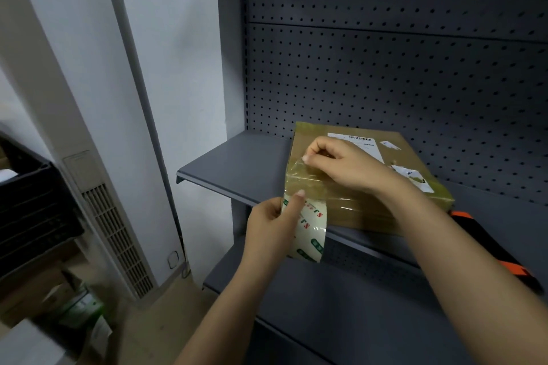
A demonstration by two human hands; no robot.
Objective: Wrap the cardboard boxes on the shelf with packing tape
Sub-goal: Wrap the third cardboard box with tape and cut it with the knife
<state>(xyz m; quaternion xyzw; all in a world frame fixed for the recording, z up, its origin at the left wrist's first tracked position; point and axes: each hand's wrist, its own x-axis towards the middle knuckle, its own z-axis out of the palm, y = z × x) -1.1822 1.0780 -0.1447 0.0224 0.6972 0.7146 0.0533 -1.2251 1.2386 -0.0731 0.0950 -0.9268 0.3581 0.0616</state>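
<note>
A flat cardboard box [394, 157] with white shipping labels lies on the grey shelf board [237, 166], its near left corner over the front edge. Glossy tape covers its left side. My left hand [275, 222] grips a roll of clear packing tape [308, 234] with green and red print, held just below the box's front left corner. A stretch of tape runs from the roll up onto the box. My right hand [344, 166] rests on the box top, thumb and forefinger pinching the tape against the top near the left edge.
A dark pegboard [415, 74] backs the shelf. A black and orange object [486, 243] lies on the shelf right of the box. A lower shelf board [341, 305] juts out beneath. Left are a white wall, a floor vent unit [115, 234], black crates [32, 210] and boxes on the floor.
</note>
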